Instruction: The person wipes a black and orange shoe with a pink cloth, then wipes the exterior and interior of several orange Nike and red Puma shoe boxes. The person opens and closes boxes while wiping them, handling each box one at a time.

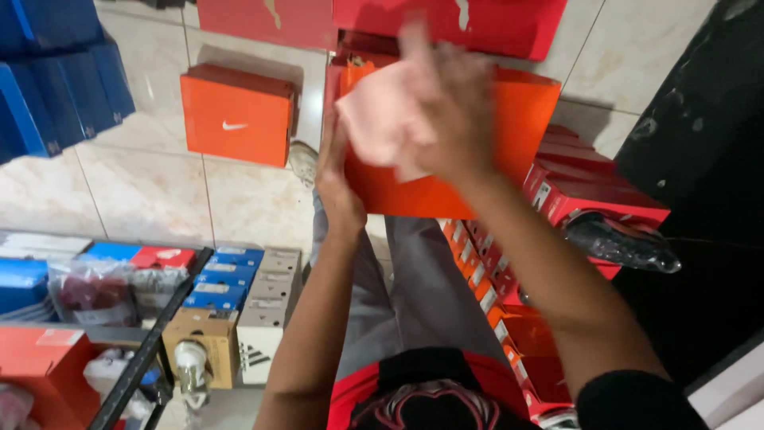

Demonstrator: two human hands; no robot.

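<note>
Holding the big orange shoe box [446, 159] up over the lap, the left hand [338, 187] grips its side — keep it steady. The right hand [450, 107] clutches blurry pink wrapping paper [378, 119] — go slow, don't rip it.

an orange shoebox [236, 117] sits on the pale tiled floor [151, 199]. blue boxes [56, 76] stack at upper left, red boxes [593, 191] at right, and a black shoe [621, 243] rests on them. a metal shelf [139, 358] holds mixed boxes below.
</note>
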